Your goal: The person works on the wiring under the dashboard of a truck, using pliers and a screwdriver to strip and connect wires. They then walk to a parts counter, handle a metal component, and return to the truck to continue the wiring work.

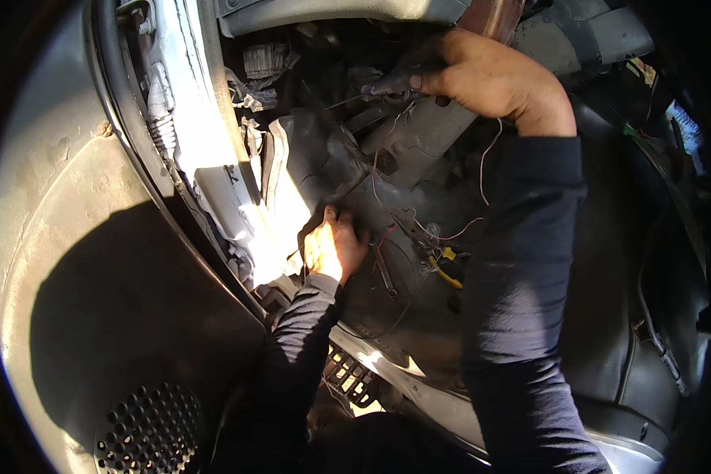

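High in the opening under a dashboard, my right hand (494,83) is closed around a dark-handled tool (391,84) with a thin, pointed shaft. The shaft points left into the dark cavity. Lower down, my left hand (336,246) is against the dark lining beside the bright door sill. Its fingers are curled, and whatever they may hold is hidden. Thin pinkish wires (450,235) hang loose between my hands. A small wrench (385,272) lies to the right of my left hand, near yellow-handled pliers (448,276).
The open door panel (63,213) with a round speaker grille (148,430) fills the left. Bundled connectors (265,62) sit in the upper cavity. A grey steering column cover (430,138) runs below my right hand. Dark seat upholstery (608,300) is at right; a pedal-like slotted piece (349,375) lies below.
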A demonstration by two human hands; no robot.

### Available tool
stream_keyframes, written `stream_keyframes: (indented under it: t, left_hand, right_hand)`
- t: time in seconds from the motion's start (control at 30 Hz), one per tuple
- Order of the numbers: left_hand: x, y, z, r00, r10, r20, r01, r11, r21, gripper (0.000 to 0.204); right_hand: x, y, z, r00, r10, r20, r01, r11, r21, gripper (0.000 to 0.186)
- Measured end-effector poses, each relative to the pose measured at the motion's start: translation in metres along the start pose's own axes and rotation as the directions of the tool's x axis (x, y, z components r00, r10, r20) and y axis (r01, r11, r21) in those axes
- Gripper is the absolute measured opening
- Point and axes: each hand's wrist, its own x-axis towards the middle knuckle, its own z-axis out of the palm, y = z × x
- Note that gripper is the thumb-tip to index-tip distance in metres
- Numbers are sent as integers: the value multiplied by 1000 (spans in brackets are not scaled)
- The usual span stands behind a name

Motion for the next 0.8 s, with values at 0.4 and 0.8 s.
stream_keyframes:
  t: [0.4,0.8]
  left_hand:
    - [-1,-2,12,990,61,-130,-58,998,28,41]
    - [15,17,-6,937,72,-342,-122,984,-127,28]
  right_hand:
    - [35,29,10,917,-27,399,200,895,-398,49]
    - [57,77,58,824,144,547,95,918,-385,42]
